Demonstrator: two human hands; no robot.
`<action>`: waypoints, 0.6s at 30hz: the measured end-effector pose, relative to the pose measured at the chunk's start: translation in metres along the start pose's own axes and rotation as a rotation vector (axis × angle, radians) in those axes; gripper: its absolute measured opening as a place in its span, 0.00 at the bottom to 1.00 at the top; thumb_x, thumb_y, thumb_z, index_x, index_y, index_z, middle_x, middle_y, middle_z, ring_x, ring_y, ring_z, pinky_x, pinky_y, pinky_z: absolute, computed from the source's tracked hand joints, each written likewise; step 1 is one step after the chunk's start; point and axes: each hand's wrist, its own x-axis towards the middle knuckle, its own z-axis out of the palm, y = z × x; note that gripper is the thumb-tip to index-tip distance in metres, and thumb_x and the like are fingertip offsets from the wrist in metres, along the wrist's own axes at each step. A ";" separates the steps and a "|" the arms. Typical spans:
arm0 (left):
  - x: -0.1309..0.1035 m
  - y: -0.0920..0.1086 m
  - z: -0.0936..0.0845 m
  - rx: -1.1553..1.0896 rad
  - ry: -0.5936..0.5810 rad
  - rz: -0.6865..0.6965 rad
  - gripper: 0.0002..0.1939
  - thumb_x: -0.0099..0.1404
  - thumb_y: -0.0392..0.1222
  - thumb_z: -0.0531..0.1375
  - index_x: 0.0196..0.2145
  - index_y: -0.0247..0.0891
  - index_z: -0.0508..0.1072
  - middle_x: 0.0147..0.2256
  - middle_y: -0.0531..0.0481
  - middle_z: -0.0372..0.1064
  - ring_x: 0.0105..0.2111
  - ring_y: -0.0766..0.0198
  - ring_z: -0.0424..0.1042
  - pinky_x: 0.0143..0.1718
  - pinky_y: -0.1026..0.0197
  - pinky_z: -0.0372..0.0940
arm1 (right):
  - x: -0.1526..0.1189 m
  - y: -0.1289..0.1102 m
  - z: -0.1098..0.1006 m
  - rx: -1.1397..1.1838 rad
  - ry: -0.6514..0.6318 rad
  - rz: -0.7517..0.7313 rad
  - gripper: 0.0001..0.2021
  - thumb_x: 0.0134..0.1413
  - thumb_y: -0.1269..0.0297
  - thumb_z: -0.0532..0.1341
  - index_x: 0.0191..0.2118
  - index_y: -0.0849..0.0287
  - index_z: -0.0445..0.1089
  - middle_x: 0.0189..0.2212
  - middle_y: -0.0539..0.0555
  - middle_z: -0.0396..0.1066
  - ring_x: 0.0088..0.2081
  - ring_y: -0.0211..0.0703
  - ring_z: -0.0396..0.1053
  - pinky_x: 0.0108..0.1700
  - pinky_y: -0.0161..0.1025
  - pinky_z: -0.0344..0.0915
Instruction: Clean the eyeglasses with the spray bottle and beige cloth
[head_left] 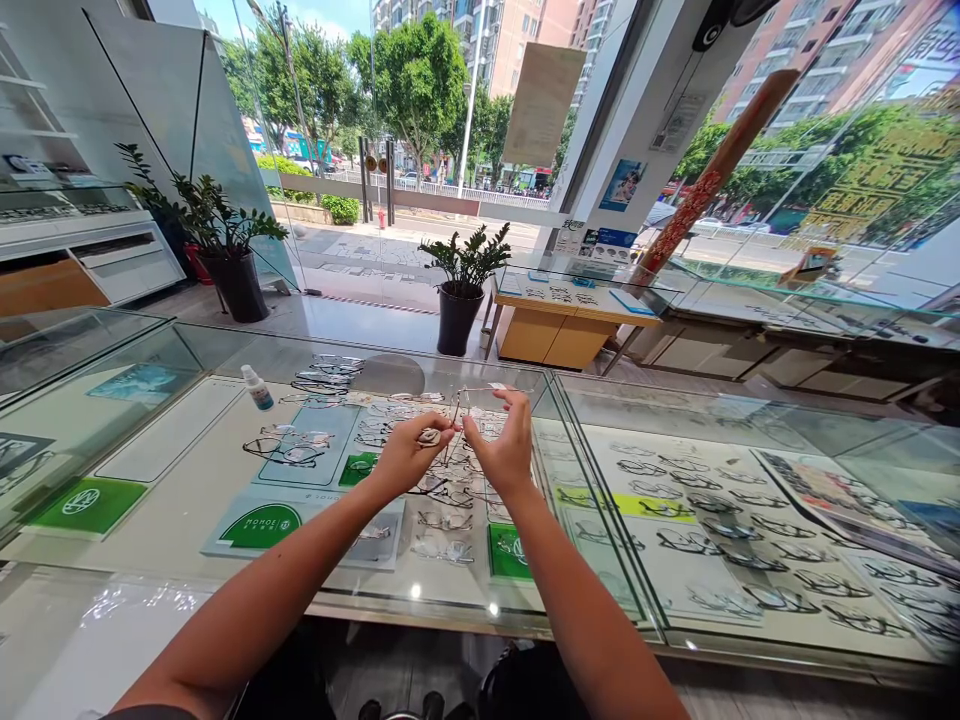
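Both hands meet above the glass showcase (pixel 442 590) near the middle of the view. My left hand (pixel 412 452) is closed, its fingers pinching a thin pair of glasses (pixel 459 400) and a small pale item that is hard to make out. My right hand (pixel 504 440) holds the other side of the same glasses between thumb and fingers. The frame is held upright, its thin rims partly hidden by the fingers. Under and around the hands lie rows of glasses. To the left, more glasses (pixel 289 447) rest on a pale blue tray.
A small spray bottle (pixel 257 388) stands on the left of the showcase, beside a stack of glasses (pixel 326 375). The right showcase holds many frames (pixel 701 502). Beyond are potted plants (pixel 459 310), a wooden cabinet (pixel 551 335) and large windows.
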 end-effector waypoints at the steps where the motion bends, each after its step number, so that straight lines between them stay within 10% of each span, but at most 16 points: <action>1: 0.000 0.000 0.000 -0.007 0.016 -0.002 0.15 0.76 0.55 0.64 0.41 0.42 0.82 0.42 0.46 0.85 0.45 0.53 0.83 0.49 0.55 0.71 | 0.000 0.000 0.000 -0.005 0.008 -0.007 0.23 0.63 0.61 0.69 0.60 0.53 0.63 0.58 0.64 0.72 0.64 0.62 0.72 0.64 0.62 0.72; 13: 0.004 0.002 -0.008 -0.136 0.330 -0.029 0.20 0.73 0.62 0.65 0.41 0.41 0.80 0.46 0.43 0.85 0.49 0.52 0.82 0.52 0.53 0.73 | -0.001 0.004 0.001 -0.152 -0.150 -0.011 0.28 0.50 0.77 0.59 0.59 0.56 0.66 0.61 0.64 0.72 0.62 0.62 0.68 0.66 0.63 0.66; 18: 0.005 0.000 -0.008 -0.089 0.281 0.030 0.18 0.75 0.59 0.65 0.38 0.42 0.80 0.46 0.43 0.83 0.50 0.52 0.81 0.54 0.52 0.71 | -0.001 -0.003 -0.001 -0.086 -0.192 -0.061 0.24 0.56 0.72 0.62 0.59 0.56 0.70 0.60 0.63 0.74 0.62 0.63 0.68 0.67 0.63 0.65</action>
